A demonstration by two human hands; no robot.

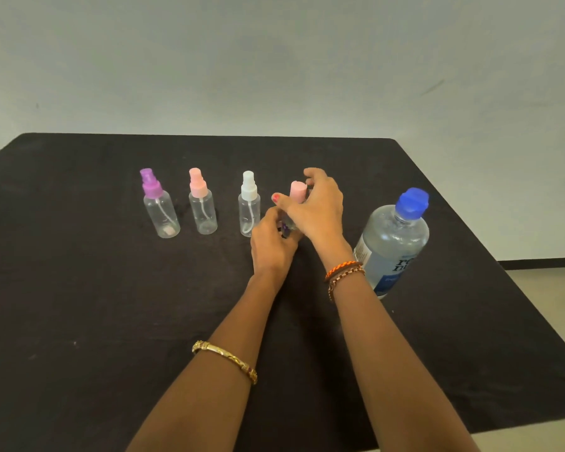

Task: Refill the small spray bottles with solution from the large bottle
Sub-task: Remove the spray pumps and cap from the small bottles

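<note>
Fingers [310, 179] of the right hand [320, 210] were curled over the pink cap [297, 190] of the fourth small bottle [289, 225], thumb on the near-left side and fingertips on the far-right side, so the cap sat pinched between them. The left hand [273, 239] was wrapped round the clear body of the same bottle, below the right hand; most of the body was hidden by the two hands. The bottle stood roughly upright on the table [79, 288], its long axis near vertical, cap directly above body. Judgement: the step in hand was unscrewing the spray head, which turns on that axis, the lower hand holding the body against rotation while the upper hand twists and then lifts straight up. Whether the cap was already loose could not be told. To the left stood three more small bottles in a row, apart from one another, all capped and looking empty: white [249, 207] nearest, then pink [202, 203], then purple [159, 207]. The large bottle [393, 243], blue cap on, stood just right of the right wrist, so the right hand was the nearer one for pouring.
</note>
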